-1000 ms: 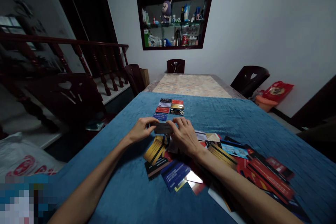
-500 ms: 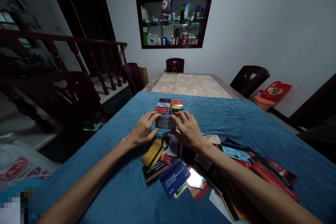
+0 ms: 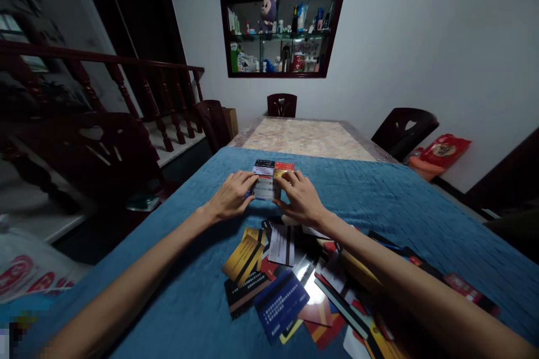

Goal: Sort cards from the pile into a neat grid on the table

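Between my two hands is a silver-grey card (image 3: 265,187), tilted up in front of the laid-out cards. My left hand (image 3: 231,196) pinches its left edge with thumb and fingers. At the right edge, my right hand (image 3: 301,196) grips it the same way. Just beyond lie cards in two columns, among them a black card (image 3: 265,163) and a red card (image 3: 284,166); my fingers hide part of them. Nearer to me spreads a loose pile with a blue card (image 3: 281,302), a gold card (image 3: 243,258) and a light grey card (image 3: 282,245). My right forearm covers some of it.
A blue cloth (image 3: 177,291) covers the near part of the table, with the patterned tabletop (image 3: 307,136) beyond. Dark chairs (image 3: 404,130) stand around it. A white plastic bag (image 3: 29,269) is at the left, a red bag (image 3: 445,150) at the right.
Both hands have moved slightly forward with the silver-grey card, which now overlaps the nearer laid-out cards in view. More of the loose pile shows.
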Tool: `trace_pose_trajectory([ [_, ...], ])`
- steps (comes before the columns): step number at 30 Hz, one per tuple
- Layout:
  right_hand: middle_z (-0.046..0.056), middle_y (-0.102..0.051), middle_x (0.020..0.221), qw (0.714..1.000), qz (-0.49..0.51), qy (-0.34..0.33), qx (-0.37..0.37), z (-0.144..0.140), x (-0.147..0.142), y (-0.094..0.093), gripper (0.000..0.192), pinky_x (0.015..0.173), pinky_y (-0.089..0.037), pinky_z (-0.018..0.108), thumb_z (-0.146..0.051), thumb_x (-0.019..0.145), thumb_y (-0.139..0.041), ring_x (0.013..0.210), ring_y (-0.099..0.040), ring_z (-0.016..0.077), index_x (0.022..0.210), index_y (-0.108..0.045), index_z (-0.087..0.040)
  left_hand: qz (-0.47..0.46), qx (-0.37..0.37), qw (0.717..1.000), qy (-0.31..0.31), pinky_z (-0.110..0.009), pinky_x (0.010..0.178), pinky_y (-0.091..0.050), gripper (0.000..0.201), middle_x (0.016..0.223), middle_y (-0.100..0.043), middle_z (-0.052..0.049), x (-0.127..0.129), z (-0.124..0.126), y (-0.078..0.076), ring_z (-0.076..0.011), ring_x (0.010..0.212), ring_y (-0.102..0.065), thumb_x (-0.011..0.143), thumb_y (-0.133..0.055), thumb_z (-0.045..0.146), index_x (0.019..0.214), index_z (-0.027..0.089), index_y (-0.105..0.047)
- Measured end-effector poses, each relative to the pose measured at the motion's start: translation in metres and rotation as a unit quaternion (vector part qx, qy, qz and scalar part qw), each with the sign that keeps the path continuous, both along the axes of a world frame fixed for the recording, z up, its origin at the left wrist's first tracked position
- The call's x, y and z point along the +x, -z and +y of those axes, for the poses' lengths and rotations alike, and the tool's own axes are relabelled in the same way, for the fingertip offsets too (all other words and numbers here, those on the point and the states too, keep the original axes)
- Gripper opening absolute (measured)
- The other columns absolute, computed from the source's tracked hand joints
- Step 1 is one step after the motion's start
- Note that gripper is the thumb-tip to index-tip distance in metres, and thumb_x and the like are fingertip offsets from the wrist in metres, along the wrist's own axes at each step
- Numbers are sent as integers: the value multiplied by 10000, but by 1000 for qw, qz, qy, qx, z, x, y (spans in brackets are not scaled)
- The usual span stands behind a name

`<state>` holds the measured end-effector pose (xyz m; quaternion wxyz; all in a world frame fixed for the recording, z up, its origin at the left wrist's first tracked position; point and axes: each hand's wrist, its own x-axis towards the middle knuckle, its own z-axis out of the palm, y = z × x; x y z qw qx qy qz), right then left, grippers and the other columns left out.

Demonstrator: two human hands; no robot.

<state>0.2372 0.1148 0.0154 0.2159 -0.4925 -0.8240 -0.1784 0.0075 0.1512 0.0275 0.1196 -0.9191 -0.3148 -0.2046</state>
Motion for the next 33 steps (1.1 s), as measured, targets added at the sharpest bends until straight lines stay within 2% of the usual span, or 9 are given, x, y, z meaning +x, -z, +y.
trace_pose_trajectory([
  [10,146,-532,1296,996,-4,15,-91,53,1,-5,444,873,-423,367,-321,845,-601,1146,-418,294,1262,-562,-172,33,-34,998,-37,-457,955,-456,474,1273,-548,-176,6,50,-7,-310,1156,-508,826,-583,174,1289,111,-506],
  [17,131,-517,1312,989,3,48,-141,85,0,-10,461,832,-439,364,-335,866,-592,1155,-417,296,1303,-544,-200,53,-57,995,-62,-457,936,-455,430,1234,-553,-164,14,86,-7,-311,1129,-510,821,-588,198,1240,114,-538],
  [27,105,-522,1331,977,19,73,-199,129,3,-4,393,852,-427,408,-352,858,-584,1172,-425,317,1232,-598,-232,56,-108,989,-81,-395,945,-462,366,1178,-551,-122,26,143,6,-279,1106,-516,786,-593,203,1148,153,-587],
  [33,103,-544,1322,970,17,94,-222,149,1,6,416,854,-434,417,-338,833,-596,1175,-436,332,1239,-600,-247,70,-142,985,-75,-348,964,-464,376,1146,-567,-129,30,167,16,-267,1093,-547,763,-595,199,1129,118,-610],
])
